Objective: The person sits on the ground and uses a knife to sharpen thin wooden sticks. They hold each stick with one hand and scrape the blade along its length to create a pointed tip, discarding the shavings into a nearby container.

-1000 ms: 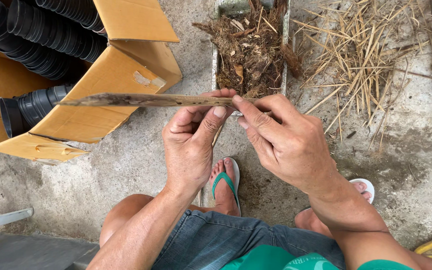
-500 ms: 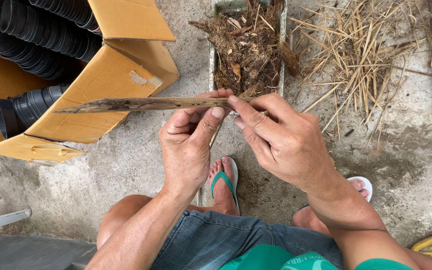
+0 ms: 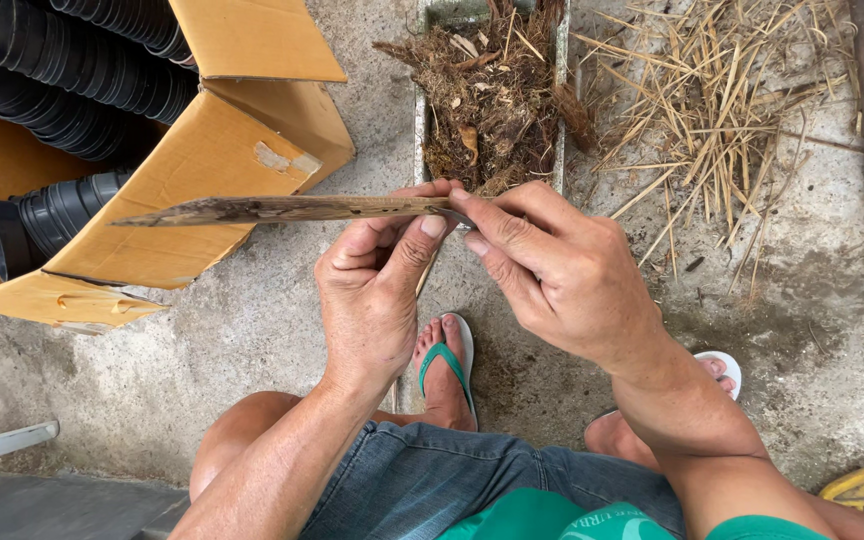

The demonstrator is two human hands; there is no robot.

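Two hands pinch flat wood strip (image 3: pixel 282 209): left hand (image 3: pixel 377 290), right hand (image 3: pixel 562 275); tip overhangs cardboard box (image 3: pixel 202 160) flap

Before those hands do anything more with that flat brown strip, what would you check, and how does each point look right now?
1. Left hand grips the brown strip: ok, thumb and fingers pinch its right end.
2. Right hand on the same end: ok, fingertips meet the left thumb.
3. Strip's free end clear of the cardboard box: cannot tell, it overlaps the flap in view.
4. Feet clear below: ok, the green sandal sits under the hands.
5. Trough of dry roots within reach: ok, just beyond the fingers.
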